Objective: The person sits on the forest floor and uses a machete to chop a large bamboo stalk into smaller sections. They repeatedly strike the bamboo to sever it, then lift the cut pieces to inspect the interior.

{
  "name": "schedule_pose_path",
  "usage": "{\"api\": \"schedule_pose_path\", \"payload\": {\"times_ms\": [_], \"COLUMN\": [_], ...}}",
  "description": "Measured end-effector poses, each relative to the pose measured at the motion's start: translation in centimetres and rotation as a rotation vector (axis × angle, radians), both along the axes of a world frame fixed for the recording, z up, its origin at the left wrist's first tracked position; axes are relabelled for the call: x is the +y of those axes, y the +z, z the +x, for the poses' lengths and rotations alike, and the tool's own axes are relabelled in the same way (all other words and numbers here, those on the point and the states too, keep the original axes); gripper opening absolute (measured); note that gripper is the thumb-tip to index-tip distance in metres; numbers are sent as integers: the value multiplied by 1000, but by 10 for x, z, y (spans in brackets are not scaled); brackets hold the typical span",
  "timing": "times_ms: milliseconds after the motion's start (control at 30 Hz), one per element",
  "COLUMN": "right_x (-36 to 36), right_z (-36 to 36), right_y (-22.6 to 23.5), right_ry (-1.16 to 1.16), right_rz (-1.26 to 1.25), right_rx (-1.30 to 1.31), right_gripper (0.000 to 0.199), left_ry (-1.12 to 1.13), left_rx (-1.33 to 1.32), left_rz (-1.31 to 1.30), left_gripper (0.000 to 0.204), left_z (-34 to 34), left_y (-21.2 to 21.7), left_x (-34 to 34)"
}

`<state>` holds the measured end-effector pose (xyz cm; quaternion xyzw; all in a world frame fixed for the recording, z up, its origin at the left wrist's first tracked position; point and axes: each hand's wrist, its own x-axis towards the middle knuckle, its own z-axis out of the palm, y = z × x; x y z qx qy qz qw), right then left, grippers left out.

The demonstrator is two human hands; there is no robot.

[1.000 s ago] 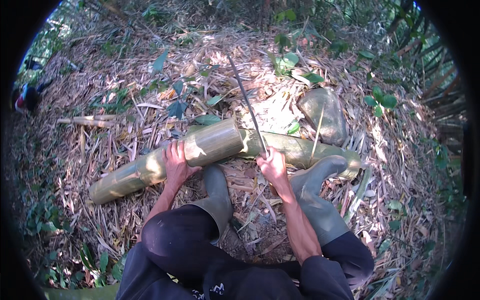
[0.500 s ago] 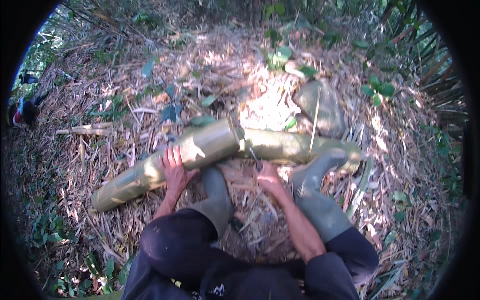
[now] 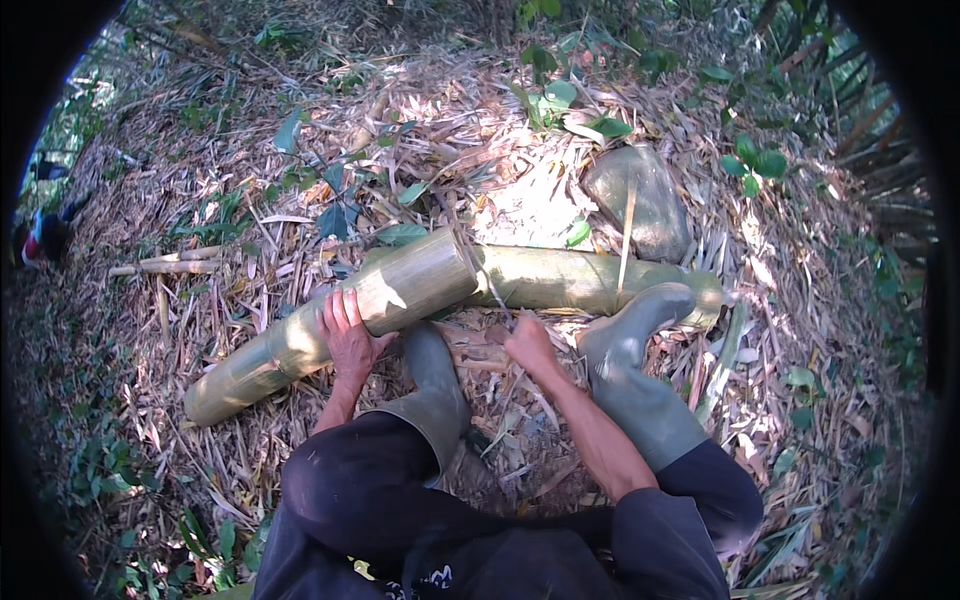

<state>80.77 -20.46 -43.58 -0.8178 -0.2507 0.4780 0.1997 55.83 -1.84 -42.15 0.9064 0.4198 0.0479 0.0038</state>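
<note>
A thick green bamboo section [image 3: 415,282] slants across in front of me, its right end raised onto a second bamboo length [image 3: 560,278]. My left hand [image 3: 350,335] grips the slanting section near its middle, fingers over the top and thumb along the near side. Closed around the handle of a knife [image 3: 497,293] is my right hand [image 3: 532,345]; the handle is mostly hidden in the fist. The narrow blade points up and left, close to the cut end of the slanting section. Whether it touches the rim I cannot tell.
My rubber boots [image 3: 432,370] stand on the near side of the bamboo. Beyond the second length sits a large stone [image 3: 640,205], with a thin strip [image 3: 628,235] upright before it. Dry leaf litter covers the ground. Cut sticks [image 3: 175,262] lie at left.
My right hand and the knife have shifted slightly up and left, closer to the cut end. The left hand keeps its hold on the bamboo section.
</note>
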Motion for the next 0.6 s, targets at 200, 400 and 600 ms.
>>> {"api": "schedule_pose_path", "payload": {"times_ms": [200, 400, 600], "right_x": [10, 52, -18], "right_z": [23, 20, -5], "right_y": [59, 133, -42], "right_ry": [-162, -491, -70], "right_rz": [445, 1059, 324], "right_rx": [27, -88, -317], "right_gripper": [26, 18, 23], "left_ry": [-36, -56, -75], "left_rx": [-75, -62, -88], "left_rz": [113, 175, 83], "left_gripper": [117, 120, 115], "left_z": [3, 3, 10], "left_y": [-24, -27, -27], "left_x": [-9, -11, -14]}}
